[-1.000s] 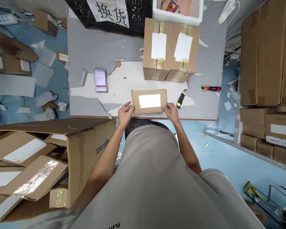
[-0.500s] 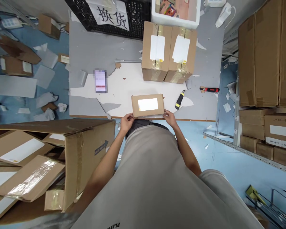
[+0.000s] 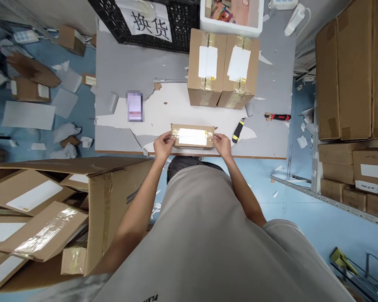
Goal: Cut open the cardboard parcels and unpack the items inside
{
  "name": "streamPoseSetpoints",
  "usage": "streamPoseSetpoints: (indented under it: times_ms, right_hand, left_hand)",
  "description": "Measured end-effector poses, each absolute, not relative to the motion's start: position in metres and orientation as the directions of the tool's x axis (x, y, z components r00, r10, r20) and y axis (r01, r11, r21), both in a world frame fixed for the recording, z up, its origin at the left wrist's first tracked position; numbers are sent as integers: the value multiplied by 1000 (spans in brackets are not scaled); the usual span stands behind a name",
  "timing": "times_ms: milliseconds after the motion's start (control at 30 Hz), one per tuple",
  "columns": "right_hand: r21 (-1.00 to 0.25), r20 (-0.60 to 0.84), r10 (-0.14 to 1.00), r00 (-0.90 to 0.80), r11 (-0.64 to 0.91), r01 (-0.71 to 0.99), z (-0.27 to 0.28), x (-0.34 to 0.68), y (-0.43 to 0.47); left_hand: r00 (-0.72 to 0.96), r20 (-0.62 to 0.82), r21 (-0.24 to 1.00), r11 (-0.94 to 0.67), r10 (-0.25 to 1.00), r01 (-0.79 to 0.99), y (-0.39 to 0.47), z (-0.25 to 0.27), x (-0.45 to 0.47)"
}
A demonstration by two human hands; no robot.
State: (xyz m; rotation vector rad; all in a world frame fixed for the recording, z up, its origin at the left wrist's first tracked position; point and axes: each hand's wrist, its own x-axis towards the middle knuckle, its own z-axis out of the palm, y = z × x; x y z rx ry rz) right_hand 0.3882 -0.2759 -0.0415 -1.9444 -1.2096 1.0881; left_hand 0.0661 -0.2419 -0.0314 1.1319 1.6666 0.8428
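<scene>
A small cardboard box [image 3: 192, 147] with a white label on its upper face lies at the front edge of the table [image 3: 119, 144]. My left hand [image 3: 164, 146] grips its left end, thumb on top near the label. On the opposite end, my right hand [image 3: 222, 144] pinches the box with its fingertips. A yellow-and-black utility knife [image 3: 238, 131] rests just to the right of my right hand. Farther right lies a red-and-black utility knife [image 3: 277, 117]. Behind the small box stand two taped cartons [image 3: 205, 97] side by side, each with a white label.
At the back are a black plastic crate [image 3: 184, 25] and a white foam box [image 3: 229, 29]. A phone with a blurred screen [image 3: 135, 106] lies on the left. A large open carton [image 3: 118, 209] full of parcels stands at my left; shelving with boxes [image 3: 353, 84] is at right.
The small box has been turned, so a different, narrower labelled side now faces up. Both hands have moved forward and higher along its ends.
</scene>
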Motion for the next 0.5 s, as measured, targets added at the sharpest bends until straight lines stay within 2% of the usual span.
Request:
streamPoseSetpoints:
  times_ms: [100,300,367,500]
  right_hand:
    - [-810,-341,905,253,-420,409,-45,384,-282]
    - [-846,-375,879,296,-455,279,-50,406,-295]
    - [-854,-373,857,354,-467,231,-51,418,-301]
    - [-844,-373,791,484,-506,177,-57,441,-314]
  left_hand:
    - [-146,-361,860,390,921,331,-243,-31,65]
    - [-164,-305,899,341,938,275,-265,-8,81]
    - [-92,-274,924,289,957,253,-274,9,94]
    - [159,-219,960,184,963,212,-290,45,131]
